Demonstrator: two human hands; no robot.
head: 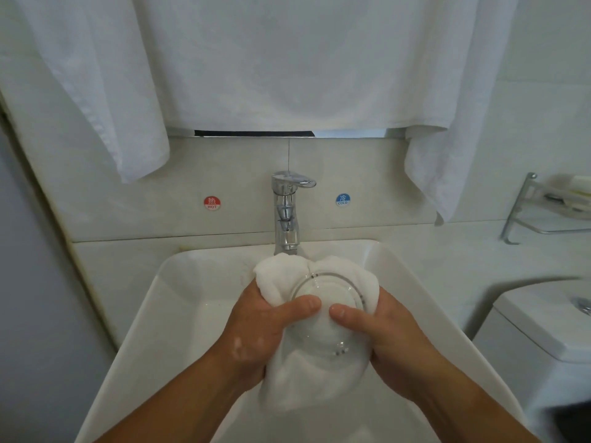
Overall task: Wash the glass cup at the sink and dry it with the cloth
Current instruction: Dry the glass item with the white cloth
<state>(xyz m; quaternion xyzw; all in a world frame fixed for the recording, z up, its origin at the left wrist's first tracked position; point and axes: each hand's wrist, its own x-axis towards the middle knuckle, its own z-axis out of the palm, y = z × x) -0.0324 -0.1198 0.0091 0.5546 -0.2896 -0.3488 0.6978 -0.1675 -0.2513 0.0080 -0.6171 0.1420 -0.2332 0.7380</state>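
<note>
A: How far along is it?

B: Looks like the drying stage. The clear glass cup [326, 311] sits mid-frame over the white ceramic sink [179, 314], wrapped in a white terry cloth [281, 276]. The left hand [256, 334] and right hand [387, 334] clasp it, thumbs pressing the glass. The chrome faucet [287, 209] shows no water.

A: Any writing?

B: A red sticker [212, 203] says "HOT" and a blue sticker [342, 199] says "COLD", left and right of the faucet.

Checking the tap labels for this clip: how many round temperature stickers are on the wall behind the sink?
2. The red HOT sticker is left of the faucet; the blue COLD sticker is right of it. The hanging towels might hide others higher up.
</note>
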